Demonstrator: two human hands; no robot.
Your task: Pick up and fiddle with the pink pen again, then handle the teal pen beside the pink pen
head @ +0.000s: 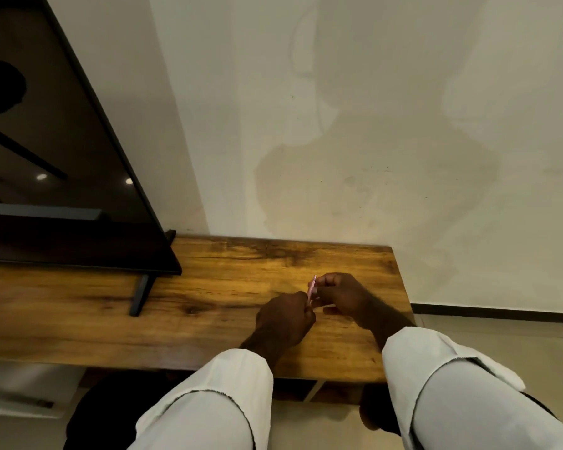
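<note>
Both hands meet above the wooden counter (208, 306), and between them is a thin pink strip (312, 290), seen almost edge-on. What the strip is exactly, I cannot tell; it is small and a little blurred. The grip of the left hand (285, 319) is closed on the lower end of the strip, with the fingers curled and the fingertips pinching it. The grip of the right hand (337, 295) is closed on the upper part of the strip, with the thumb and bent fingers meeting at its edge. The strip stands nearly upright, tilted slightly, and it is lifted off the counter, just above the wood.

Behind each hand a bare forearm goes back into a wide white sleeve (462, 391), one on each arm, and both sleeves come toward the camera. Below the hands the counter shows a dark grain and some knots.

Far to the left of the hands a black television (62, 157) stands on the counter, and one of its dark feet (140, 295) rests on the wood, well apart from the hands. Beyond the hands rises a pale wall (371, 125) with grey stains. To the right of the hands, past the end of the counter, lies a tiled floor (501, 336) with a dark skirting line along the wall.
</note>
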